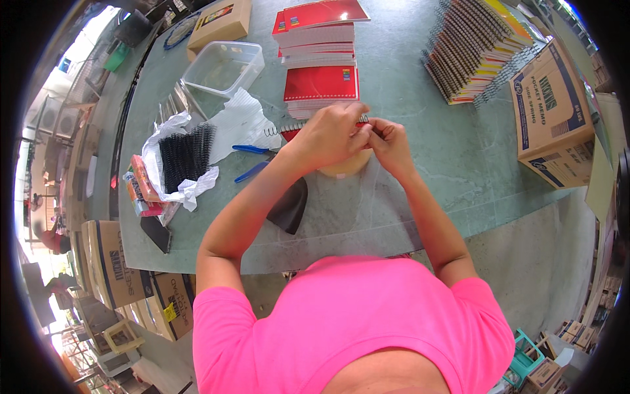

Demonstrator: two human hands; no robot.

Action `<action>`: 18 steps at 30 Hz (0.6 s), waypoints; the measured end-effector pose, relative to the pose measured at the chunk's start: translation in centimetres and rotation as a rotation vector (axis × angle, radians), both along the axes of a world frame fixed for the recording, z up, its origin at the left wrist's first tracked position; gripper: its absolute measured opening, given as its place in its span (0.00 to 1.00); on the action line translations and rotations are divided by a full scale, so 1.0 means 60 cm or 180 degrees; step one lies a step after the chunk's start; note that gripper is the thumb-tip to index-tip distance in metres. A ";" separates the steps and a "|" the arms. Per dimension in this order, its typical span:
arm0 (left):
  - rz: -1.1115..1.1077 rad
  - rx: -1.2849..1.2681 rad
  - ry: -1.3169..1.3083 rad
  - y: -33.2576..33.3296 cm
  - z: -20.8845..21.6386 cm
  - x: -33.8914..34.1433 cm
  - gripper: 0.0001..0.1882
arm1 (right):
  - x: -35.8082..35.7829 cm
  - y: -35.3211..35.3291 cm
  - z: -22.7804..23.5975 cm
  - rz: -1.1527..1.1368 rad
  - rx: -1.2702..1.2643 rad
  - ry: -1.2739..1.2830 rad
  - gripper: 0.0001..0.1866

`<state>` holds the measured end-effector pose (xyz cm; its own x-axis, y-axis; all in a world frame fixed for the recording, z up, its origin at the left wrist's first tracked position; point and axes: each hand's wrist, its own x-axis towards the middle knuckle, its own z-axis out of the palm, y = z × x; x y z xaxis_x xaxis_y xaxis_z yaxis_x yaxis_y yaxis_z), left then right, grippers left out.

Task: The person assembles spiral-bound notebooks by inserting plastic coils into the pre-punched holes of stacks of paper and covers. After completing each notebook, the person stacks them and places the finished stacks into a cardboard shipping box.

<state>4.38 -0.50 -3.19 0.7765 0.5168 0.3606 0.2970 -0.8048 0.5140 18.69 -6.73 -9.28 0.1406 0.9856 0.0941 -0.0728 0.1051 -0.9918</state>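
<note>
Between my hands is a small red notebook [289,135], mostly hidden by my left hand. A dark wire spiral coil [273,131] runs along its far edge and sticks out past its left end. My left hand [333,136] is closed over the notebook. My right hand [390,144] is pinched at the coil's right end; what lies between its fingertips is hidden. Under the hands shows a round, pale yellowish object [346,165]. Left of my left forearm lies a blue-handled tool [249,150], its head hidden. A black, flat piece [290,209] lies under that forearm.
Stacks of red notebooks [320,84] stand just beyond my hands on the green table [453,190]. Black coils [186,157] lie on white paper at left, near a clear plastic tub [223,69]. Coil-bound books [476,52] and a cardboard box [550,115] stand right.
</note>
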 end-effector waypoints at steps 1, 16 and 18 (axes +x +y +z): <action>0.0025 -0.0124 -0.0045 0.000 0.002 0.000 0.11 | -0.002 0.000 0.003 -0.0050 -0.0022 0.0051 0.07; 0.0280 0.0066 -0.0042 -0.015 0.000 0.012 0.11 | 0.000 -0.014 0.006 -0.0522 0.0363 -0.1503 0.09; 0.0077 0.0561 -0.0677 -0.010 0.018 0.014 0.12 | 0.026 -0.023 0.019 -0.0878 0.1248 -0.2158 0.11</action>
<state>5.22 -1.09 -2.11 0.6620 0.4490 0.6002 0.2176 -0.8814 0.4194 20.26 -8.09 -8.14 0.1616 0.8020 0.5750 0.6064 0.3790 -0.6990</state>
